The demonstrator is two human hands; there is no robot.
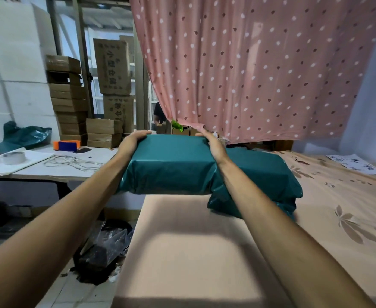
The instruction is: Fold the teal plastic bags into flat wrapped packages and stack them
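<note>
Both arms reach forward over the peach-coloured bed (193, 252). The left hand (132, 140) grips the far left corner of a wrapped teal package (169, 165); its fingers curl over the top far edge and are closed on the plastic. The right hand (211, 143) grips the far right corner in the same manner, fingers bent over the far edge and closed on the wrap. The package is flat, rectangular and fully wrapped, and is held level above the far end of the bed, with its left edge overhanging the bed's left side. Its near edge casts a shadow on the sheet below.

To the right of the held package, and partly beneath it, lies a stack of teal packages (269, 187) resting on the bed. Whether the held package touches this stack cannot be told.

A pink dotted curtain (260, 63) hangs beyond the bed. A sheet of paper (355, 164) with writing lies on the bed's far right. To the left of the bed stands a white table (56, 170) bearing a roll of tape (12, 157), a coiled cord (76, 163) and a loose teal bag (25, 136). Cardboard boxes (71, 101) are stacked behind the table.
</note>
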